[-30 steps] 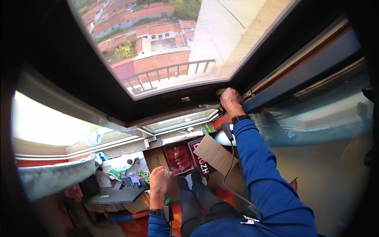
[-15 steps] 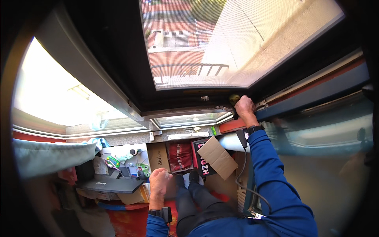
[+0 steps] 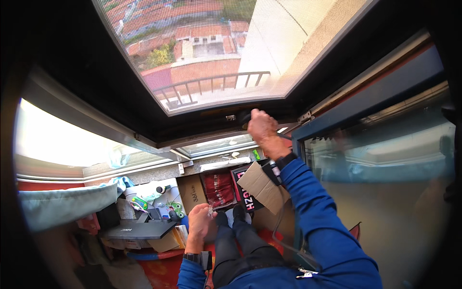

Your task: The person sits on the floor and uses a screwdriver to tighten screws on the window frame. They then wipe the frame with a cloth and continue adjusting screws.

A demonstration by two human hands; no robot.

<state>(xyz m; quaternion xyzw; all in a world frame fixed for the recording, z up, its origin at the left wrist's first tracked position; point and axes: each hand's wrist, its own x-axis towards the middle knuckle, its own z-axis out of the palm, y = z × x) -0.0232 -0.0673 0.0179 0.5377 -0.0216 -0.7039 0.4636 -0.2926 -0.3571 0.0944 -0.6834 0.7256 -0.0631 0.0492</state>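
Apparently working along the dark frame under the screen; probably calls next for steady pressure and care around the metal catch. Reaches up and forward with the right hand, back of it in view, with fingers closed round a dark item, partly hidden, just below the screen. Holds the left hand low beside the legs, with fingers curled on a pale scrap, too small to identify.
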